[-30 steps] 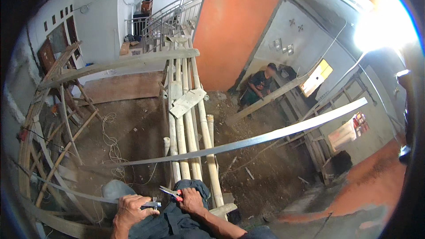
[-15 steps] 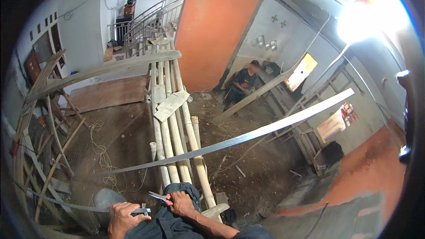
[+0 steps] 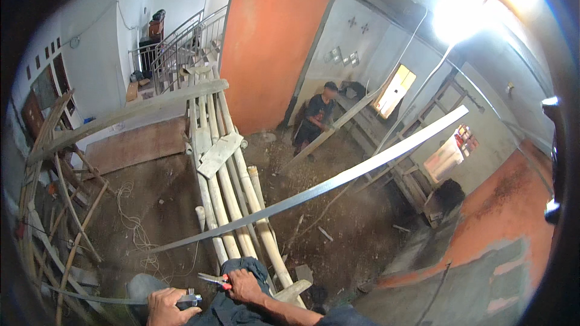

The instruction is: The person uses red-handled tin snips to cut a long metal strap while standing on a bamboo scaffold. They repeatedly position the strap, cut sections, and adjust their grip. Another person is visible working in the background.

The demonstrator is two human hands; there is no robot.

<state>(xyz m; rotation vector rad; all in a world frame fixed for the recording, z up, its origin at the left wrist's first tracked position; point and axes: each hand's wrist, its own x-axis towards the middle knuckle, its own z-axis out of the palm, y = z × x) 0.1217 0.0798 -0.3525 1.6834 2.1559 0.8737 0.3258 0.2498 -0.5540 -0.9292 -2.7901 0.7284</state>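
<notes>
My left hand (image 3: pixel 166 306) is closed around a thin metal profile (image 3: pixel 96 297). Its cut end (image 3: pixel 190 300) sticks out past my thumb, and the rest runs off to the left. My right hand (image 3: pixel 245 285) grips red-handled snips (image 3: pixel 226 282) over my dark-clothed knee, blades pointing left, just above the profile's end and apart from it. A long silvery metal strip (image 3: pixel 338 186) slants across the view in front of me, over the bamboo poles; neither hand touches it.
Bamboo poles (image 3: pixel 228 217) form a raised walkway ahead, with a short board (image 3: pixel 219 154) and a cross plank (image 3: pixel 130 110) on it. Wooden scaffolding (image 3: pixel 66 205) stands left. A seated person (image 3: pixel 318 115) is at the back. Tangled cord (image 3: pixel 136 223) lies on the dirt floor below.
My view has shifted, so the room sits further left. The profile's end has turned in my left hand, its flared tabs less visible now. My right hand still holds the snips.
</notes>
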